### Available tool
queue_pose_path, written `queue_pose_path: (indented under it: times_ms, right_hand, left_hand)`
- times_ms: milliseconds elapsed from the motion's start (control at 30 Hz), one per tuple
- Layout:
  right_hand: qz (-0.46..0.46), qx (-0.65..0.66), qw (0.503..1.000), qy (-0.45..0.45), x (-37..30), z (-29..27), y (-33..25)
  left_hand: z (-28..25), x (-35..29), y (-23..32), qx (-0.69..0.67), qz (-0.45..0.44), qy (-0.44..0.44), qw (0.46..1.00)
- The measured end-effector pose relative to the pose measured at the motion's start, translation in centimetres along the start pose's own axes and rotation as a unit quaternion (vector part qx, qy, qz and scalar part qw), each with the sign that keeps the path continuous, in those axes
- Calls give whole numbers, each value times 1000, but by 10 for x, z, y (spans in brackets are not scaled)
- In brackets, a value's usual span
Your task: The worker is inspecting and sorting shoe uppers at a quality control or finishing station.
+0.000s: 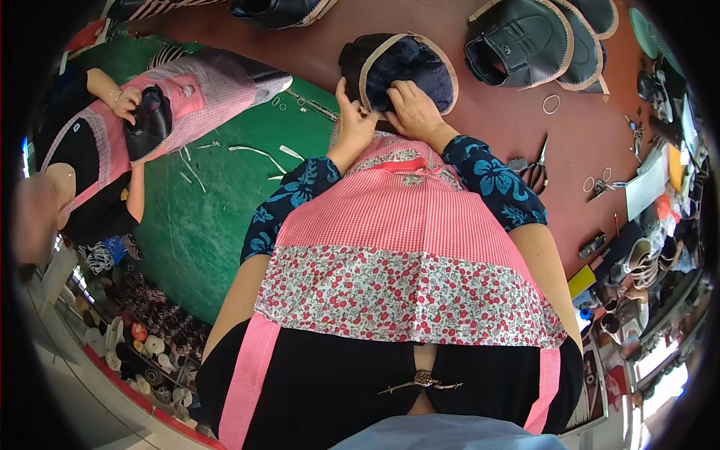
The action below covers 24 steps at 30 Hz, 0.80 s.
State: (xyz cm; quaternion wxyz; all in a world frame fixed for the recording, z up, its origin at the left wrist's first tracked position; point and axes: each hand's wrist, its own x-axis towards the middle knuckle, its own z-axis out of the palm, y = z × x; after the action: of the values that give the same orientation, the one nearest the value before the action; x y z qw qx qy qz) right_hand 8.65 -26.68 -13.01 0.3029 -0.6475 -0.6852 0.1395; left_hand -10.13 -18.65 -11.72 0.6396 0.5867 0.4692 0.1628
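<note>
In front of me, at the far side of my apron, lies a black shoe upper (409, 64) with a dark furry lining and a tan edge. My left hand (352, 124) grips its near left edge, thumb toward the rim and forefinger pointing up along the side. My right hand (416, 111) is closed on the near rim, its bent fingertips pressed into the lining. The underside of the upper and whatever lies between my fingertips are hidden. Black-handled scissors (537, 169) rest on the red-brown tabletop (495, 124), right of my right forearm.
Several black shoe uppers (525, 43) are stacked at the far right. At left, a co-worker's hand (126, 103) holds another black upper (150, 124). White scraps (259, 154) lie on the green surface (187, 232). Small snips (602, 184) and a rubber band (551, 104) sit to the right.
</note>
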Motion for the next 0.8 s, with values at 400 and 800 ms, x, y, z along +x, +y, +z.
queue_pose_path:
  times_ms: [400, 800]
  right_hand:
    - [50, 87, 992, 74, -1, 6, 2]
    - [132, 38, 990, 11, 8, -24, -35]
  left_hand:
    - [18, -4, 13, 111, 55, 63, 990]
    - [29, 13, -3, 46, 51, 132, 989]
